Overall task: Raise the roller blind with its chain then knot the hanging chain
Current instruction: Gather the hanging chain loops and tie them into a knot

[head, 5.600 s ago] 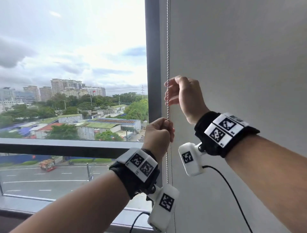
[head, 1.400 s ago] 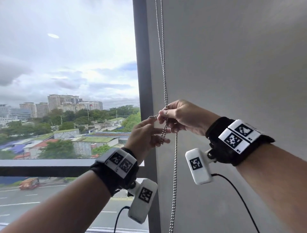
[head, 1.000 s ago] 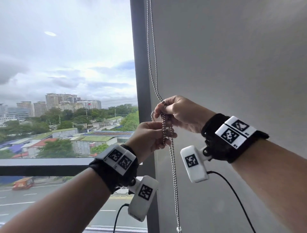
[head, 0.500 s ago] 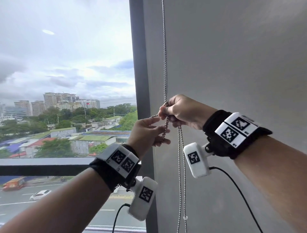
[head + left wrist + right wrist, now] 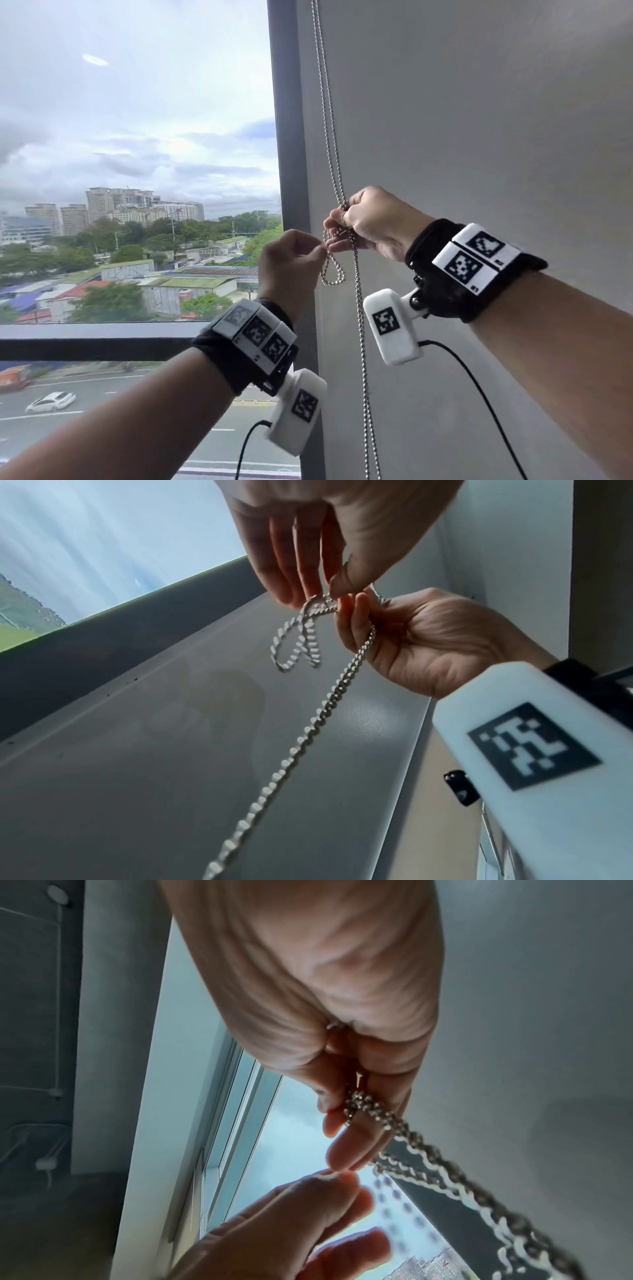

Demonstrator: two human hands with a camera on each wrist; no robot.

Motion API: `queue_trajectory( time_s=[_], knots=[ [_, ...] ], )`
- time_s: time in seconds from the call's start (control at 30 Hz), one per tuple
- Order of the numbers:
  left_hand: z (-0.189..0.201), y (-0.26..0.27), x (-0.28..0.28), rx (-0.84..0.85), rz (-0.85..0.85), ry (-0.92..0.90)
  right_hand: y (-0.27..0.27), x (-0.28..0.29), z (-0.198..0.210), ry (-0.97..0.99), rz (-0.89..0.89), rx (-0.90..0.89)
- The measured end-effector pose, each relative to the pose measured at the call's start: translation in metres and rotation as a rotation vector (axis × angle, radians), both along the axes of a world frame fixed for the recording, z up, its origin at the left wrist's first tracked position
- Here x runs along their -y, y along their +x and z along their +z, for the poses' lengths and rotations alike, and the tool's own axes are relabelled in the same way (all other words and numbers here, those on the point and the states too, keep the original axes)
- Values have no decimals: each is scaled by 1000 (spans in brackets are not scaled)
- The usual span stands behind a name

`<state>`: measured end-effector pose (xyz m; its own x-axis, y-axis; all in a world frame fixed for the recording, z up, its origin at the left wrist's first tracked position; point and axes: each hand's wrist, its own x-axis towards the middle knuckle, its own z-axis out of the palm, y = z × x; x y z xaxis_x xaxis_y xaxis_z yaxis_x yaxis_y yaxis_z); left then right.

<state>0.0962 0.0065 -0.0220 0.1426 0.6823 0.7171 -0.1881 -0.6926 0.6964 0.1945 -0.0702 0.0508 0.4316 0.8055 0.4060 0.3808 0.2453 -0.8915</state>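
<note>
Two hands meet at our chain [image 5: 360,325] beside the window frame [image 5: 286,144]: right hand [image 5: 371,222] grips it, left hand [image 5: 291,263] seemingly pinches its small loop [image 5: 331,270].

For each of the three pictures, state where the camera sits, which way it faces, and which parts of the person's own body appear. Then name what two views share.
Head: worn on the head, facing forward at the window frame and blind; both forearms, left hand and right hand show.
Left wrist: under the left wrist, looking up along the fingers; both hands pinch the chain.
Right wrist: under the right wrist, looking along its palm to the window; the left hand's fingers show below.
Shared: head and left wrist both show the small hanging loop.
</note>
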Motion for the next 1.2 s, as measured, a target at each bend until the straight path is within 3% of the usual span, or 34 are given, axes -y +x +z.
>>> queue_trajectory(
  time_s=[0.1, 0.23, 0.5, 0.67, 0.77, 0.87, 0.97, 1.2],
  knots=[
    [1, 1, -5, -53, 11, 39, 1, 1, 1, -16, 31, 30],
    [0, 5, -3, -55, -299, -85, 1, 1, 3, -76, 58, 94],
    [1, -1, -6, -37, -351, -192, 5, 7, 2, -169, 56, 208],
    [4, -3, -5, 70, -436, -290, 5, 10, 0, -191, 74, 218],
    [5, -5, 1, 117, -609, -410, 2, 7, -1, -160, 41, 229],
    [6, -8, 10, 14, -780, -467, -1, 3, -1, -101, -7, 219],
    [6, -4, 13, -40, -746, -421, -4, 0, 0, -58, -34, 184],
    [1, 1, 7, -129, -445, -177, -4, -4, 1, -33, -46, 114]
  ],
)
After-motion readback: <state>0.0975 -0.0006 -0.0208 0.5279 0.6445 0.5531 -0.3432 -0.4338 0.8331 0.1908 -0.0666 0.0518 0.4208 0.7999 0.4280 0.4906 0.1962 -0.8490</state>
